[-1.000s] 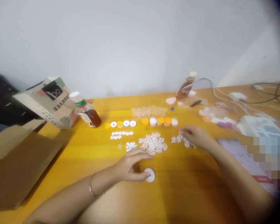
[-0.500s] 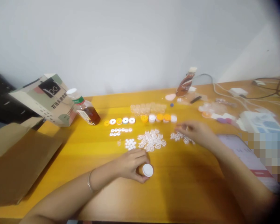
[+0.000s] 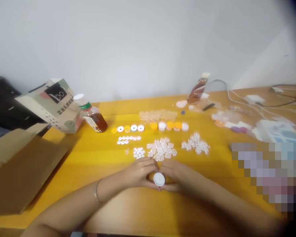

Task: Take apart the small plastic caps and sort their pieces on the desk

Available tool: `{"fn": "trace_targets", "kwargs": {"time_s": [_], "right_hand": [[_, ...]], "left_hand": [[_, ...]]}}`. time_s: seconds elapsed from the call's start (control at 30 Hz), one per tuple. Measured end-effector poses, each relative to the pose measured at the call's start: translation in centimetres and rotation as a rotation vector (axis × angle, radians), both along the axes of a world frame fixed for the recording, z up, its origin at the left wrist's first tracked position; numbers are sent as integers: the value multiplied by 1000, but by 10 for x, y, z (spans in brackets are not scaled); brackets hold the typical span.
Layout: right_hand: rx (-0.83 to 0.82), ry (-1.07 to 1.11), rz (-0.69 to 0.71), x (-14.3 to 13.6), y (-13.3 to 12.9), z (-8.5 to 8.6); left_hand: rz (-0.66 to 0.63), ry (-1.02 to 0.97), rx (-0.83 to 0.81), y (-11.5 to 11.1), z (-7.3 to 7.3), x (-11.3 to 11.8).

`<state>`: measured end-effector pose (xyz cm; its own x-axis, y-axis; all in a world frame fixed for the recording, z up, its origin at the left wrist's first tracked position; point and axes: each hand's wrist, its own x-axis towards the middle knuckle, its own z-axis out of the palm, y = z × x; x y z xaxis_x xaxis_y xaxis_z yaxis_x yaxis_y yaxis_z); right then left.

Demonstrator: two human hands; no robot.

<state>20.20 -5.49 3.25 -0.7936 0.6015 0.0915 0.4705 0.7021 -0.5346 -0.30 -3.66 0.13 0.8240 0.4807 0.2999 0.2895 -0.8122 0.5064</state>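
A round piece with a white top (image 3: 159,179) is held near the table's front. My left hand (image 3: 143,172) is closed round its left side. From the right, my right hand (image 3: 174,174) has its fingers curled at the same piece; whether it holds a small part too is hidden. Just beyond the hands lie a heap of white wheel-like parts (image 3: 162,148) and a cluster of small white pieces (image 3: 138,152). A second heap of white parts (image 3: 196,144) is farther right. Orange and white discs (image 3: 134,128) stand in a row behind, with clear cups (image 3: 158,116) beyond them.
On the left are an open cardboard box (image 3: 27,171), a paper bag (image 3: 56,105) and a tilted-looking bottle of dark drink (image 3: 95,118). Another bottle (image 3: 198,89) stands at the back right, near cables (image 3: 239,97) and plastic bags (image 3: 227,117).
My right hand has come from the right heap of white parts to the round piece by my left hand. My left hand still holds that piece.
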Motion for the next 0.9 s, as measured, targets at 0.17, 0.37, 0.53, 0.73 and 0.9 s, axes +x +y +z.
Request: {"fn": "trace_targets", "kwargs": {"time_s": [0.17,0.37,0.53,0.73,0.9], "right_hand": [[-66,40,19,2,2,8],[-216,63,-55,5,5,10],[-293,119,-182,24,18,29],[-64,228,-838,74,63,31],[48,107,-1037,104,94,21]], "left_hand": [[0,-12,-33,-1,2,2],[4,-11,-59,-2,3,3],[17,-1,-54,-3,4,3],[-10,-20,-80,-3,6,3],[-12,-22,-81,-2,3,3]]}}
